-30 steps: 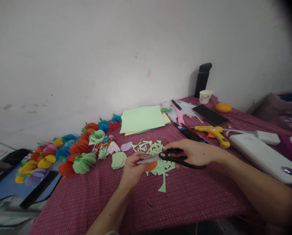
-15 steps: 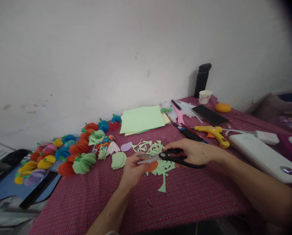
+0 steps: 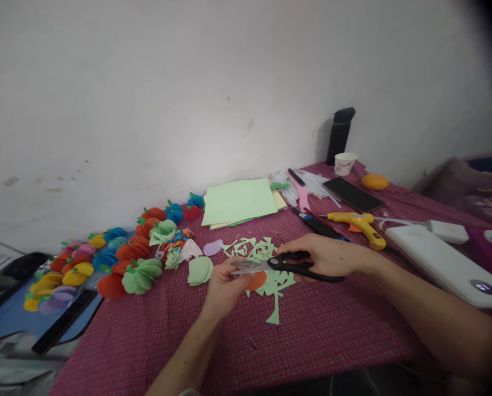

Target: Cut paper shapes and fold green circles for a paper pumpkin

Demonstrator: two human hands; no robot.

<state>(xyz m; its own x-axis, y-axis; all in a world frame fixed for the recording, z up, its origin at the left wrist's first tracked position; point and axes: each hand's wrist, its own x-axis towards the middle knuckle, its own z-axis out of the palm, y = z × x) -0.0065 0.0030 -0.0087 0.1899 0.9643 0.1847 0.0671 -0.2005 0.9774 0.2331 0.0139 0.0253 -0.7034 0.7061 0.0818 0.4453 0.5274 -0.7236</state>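
My right hand (image 3: pixel 318 257) grips the black handles of a pair of scissors (image 3: pixel 288 266), whose blades point left. The blade tips reach the pinched fingers of my left hand (image 3: pixel 226 281); what those fingers hold is too small and covered to make out. Below the blades lies a heap of light green paper scraps (image 3: pixel 277 283), with an orange paper piece (image 3: pixel 256 281) on it. Left of my left hand are a stack of rounded light green paper cutouts (image 3: pixel 200 270) and a lilac cutout (image 3: pixel 213 247).
Colourful paper pumpkins (image 3: pixel 134 248) crowd the table's left side. Green paper sheets (image 3: pixel 241 201) lie at the back. On the right are a yellow glue gun (image 3: pixel 364 225), a phone (image 3: pixel 353 193), a white power bank (image 3: pixel 444 264), a paper cup (image 3: pixel 345 164), an orange fruit (image 3: pixel 375 182) and a black bottle (image 3: pixel 339 136).
The scissor blades look slightly more closed at my left fingers. Both hands stay in nearly the same place.
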